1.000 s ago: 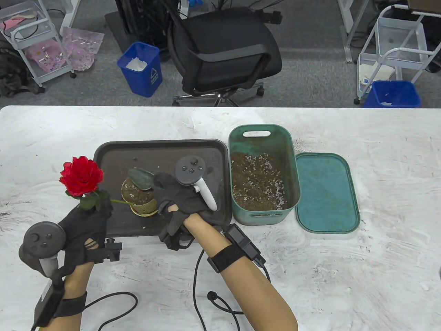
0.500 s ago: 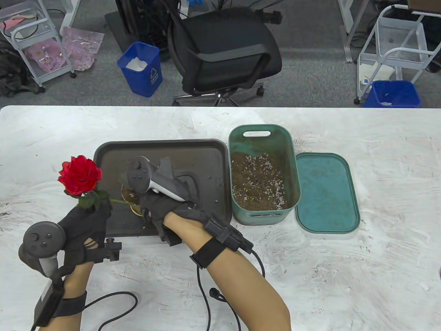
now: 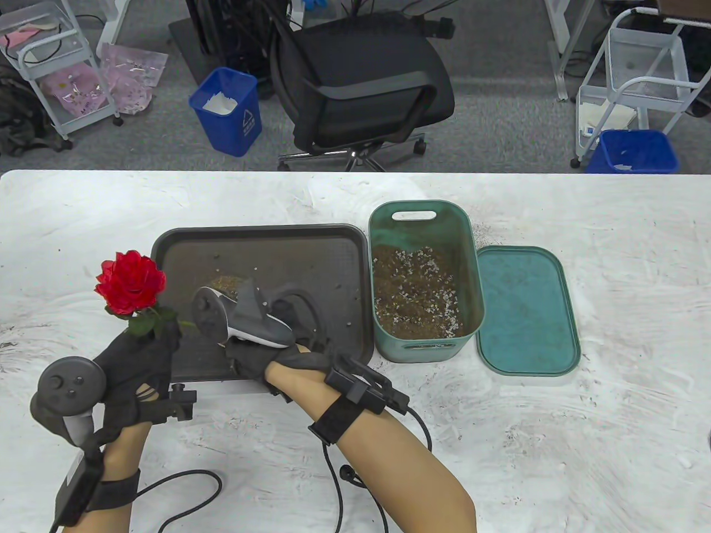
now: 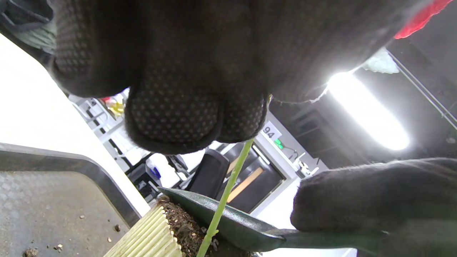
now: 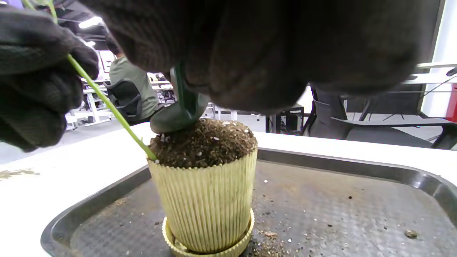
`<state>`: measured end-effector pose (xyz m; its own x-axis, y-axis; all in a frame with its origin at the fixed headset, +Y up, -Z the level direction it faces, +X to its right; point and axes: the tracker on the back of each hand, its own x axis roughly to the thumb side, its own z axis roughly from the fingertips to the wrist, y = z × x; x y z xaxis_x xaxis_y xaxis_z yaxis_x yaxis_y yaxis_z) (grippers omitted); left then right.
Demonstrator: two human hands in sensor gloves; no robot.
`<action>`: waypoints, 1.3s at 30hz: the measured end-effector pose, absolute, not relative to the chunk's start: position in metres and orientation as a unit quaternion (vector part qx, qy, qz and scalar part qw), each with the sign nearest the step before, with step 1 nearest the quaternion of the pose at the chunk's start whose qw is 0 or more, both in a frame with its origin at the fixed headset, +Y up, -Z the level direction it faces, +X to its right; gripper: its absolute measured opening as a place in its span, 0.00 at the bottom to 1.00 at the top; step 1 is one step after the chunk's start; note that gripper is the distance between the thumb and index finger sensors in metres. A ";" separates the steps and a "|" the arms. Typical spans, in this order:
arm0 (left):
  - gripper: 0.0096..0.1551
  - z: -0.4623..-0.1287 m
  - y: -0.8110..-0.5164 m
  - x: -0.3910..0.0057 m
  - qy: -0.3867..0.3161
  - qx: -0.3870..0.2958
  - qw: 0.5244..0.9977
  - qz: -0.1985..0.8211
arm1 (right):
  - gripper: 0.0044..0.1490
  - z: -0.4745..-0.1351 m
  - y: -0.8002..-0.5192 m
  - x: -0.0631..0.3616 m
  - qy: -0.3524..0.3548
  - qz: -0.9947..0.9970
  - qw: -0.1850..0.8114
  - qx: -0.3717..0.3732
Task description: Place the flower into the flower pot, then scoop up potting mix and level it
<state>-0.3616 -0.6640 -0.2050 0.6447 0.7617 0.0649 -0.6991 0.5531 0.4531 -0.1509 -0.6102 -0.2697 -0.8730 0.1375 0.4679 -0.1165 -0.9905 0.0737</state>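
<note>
The red artificial rose with its thin green stem [image 3: 131, 287] stands tilted, its stem running down into the ribbed pale-yellow plastic flower pot [image 5: 202, 200] at the pot's left edge in the right wrist view. The pot sits on its matching saucer, filled to the brim with dark brown potting mix speckled with white grains [image 5: 203, 142]. My left hand [image 3: 140, 355] pinches the stem just under the bloom, fingertips [image 4: 171, 117] closed on it, just left of the pot. My right hand [image 3: 272, 350] is directly over the pot and hides it from the table view; its fingers curl round the handle of the dark green metal trowel [image 5: 180, 110], whose blade rests on the top of the mix at the far side of the pot. From the left wrist view the blade [image 4: 228, 221] crosses behind the stem, above the pot's rim.

The pot stands in the front left part of the dark grey rectangular plastic tray [image 3: 328, 244], which has loose crumbs of mix scattered on its floor. Just right of the tray, well apart from the pot, is the teal rectangular plastic bin [image 3: 425, 214] holding more mix, and beside that, farther from the pot, lies its flat teal lid [image 3: 525, 311]. All of this rests on the white table [image 3: 555, 444]. Beyond the table, behind the pot, is a black office chair [image 3: 361, 83].
</note>
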 end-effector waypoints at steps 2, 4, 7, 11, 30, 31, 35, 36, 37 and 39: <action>0.23 -0.205 -0.664 -0.362 0.069 0.225 0.879 0.416 | 0.33 -0.265 -0.611 -0.146 -0.015 0.963 0.082 0.256; 0.23 -0.205 -0.664 -0.362 0.070 0.225 0.878 0.416 | 0.33 -0.261 -0.615 -0.141 -0.051 0.957 0.100 0.266; 0.22 -0.205 -0.664 -0.362 0.070 0.225 0.878 0.416 | 0.33 -0.256 -0.628 -0.135 -0.057 0.956 0.078 0.277; 0.23 -0.205 -0.664 -0.361 0.070 0.226 0.879 0.414 | 0.33 -0.250 -0.641 -0.129 -0.082 0.953 0.064 0.286; 0.23 -0.204 -0.664 -0.361 0.074 0.226 0.878 0.416 | 0.36 -0.239 -0.686 -0.110 -0.097 0.953 0.113 0.262; 0.23 -0.204 -0.664 -0.361 0.075 0.225 0.878 0.416 | 0.36 -0.240 -0.685 -0.110 -0.094 0.953 0.126 0.261; 0.23 -0.205 -0.664 -0.362 0.074 0.225 0.878 0.416 | 0.37 -0.248 -0.675 -0.097 -0.107 0.936 0.256 0.218; 0.22 -0.205 -0.664 -0.362 0.074 0.225 0.878 0.415 | 0.37 -0.251 -0.675 -0.094 -0.087 0.938 0.262 0.209; 0.23 -0.205 -0.664 -0.362 0.074 0.225 0.878 0.416 | 0.38 -0.255 -0.678 -0.093 -0.071 0.941 0.265 0.199; 0.23 -0.205 -0.664 -0.362 0.075 0.224 0.877 0.418 | 0.37 -0.259 -0.686 -0.093 -0.056 0.943 0.262 0.199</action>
<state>-0.3621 -0.6641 -0.2047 0.6394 0.7669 0.0554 -0.6994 0.5502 0.4561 -0.0928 -0.6859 -0.2585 -0.7836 0.4710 0.4052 -0.5155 -0.8569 -0.0007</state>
